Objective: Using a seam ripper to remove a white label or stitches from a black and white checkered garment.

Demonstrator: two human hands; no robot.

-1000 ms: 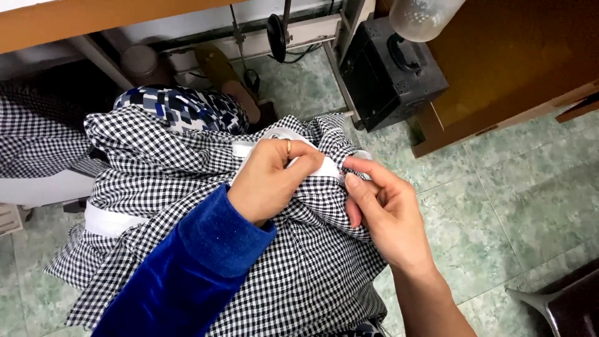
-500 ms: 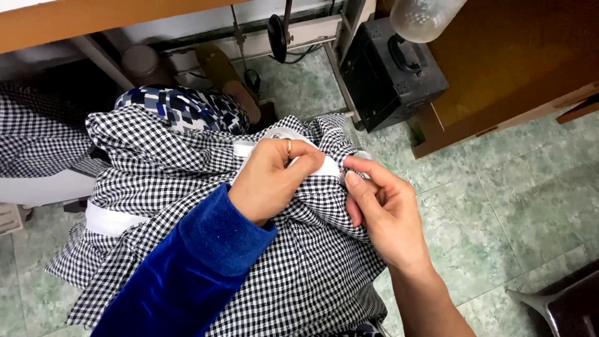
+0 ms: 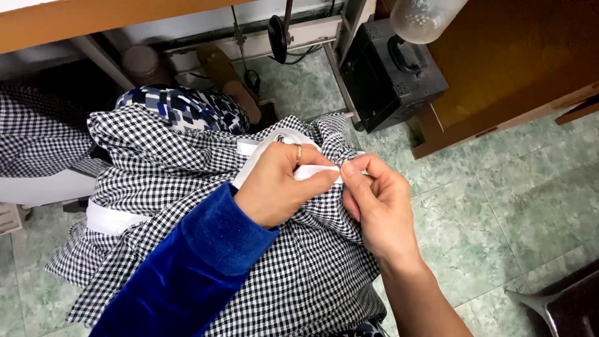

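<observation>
A black-and-white checked garment [image 3: 162, 181] lies bunched across my lap. A white elastic band [image 3: 265, 148] runs through its edge and shows again as a white strip [image 3: 109, 221] at the lower left. My left hand [image 3: 277, 184], in a blue velvet sleeve and with a ring on one finger, pinches the white band and the checked cloth together. My right hand [image 3: 377, 200] meets it from the right, its fingertips closed on the same band end and fabric fold.
A blue-patterned cloth [image 3: 181, 109] lies behind the garment. A black case [image 3: 390, 75] stands on the green tiled floor [image 3: 499, 200] by a wooden cabinet [image 3: 511, 62]. A sewing table frame with pedal [image 3: 221, 68] is ahead, and a dark chair seat [image 3: 561, 306] is at the lower right.
Both hands have stayed on the band with only small finger movement; my right fingertips have drawn slightly closer to the left thumb.
</observation>
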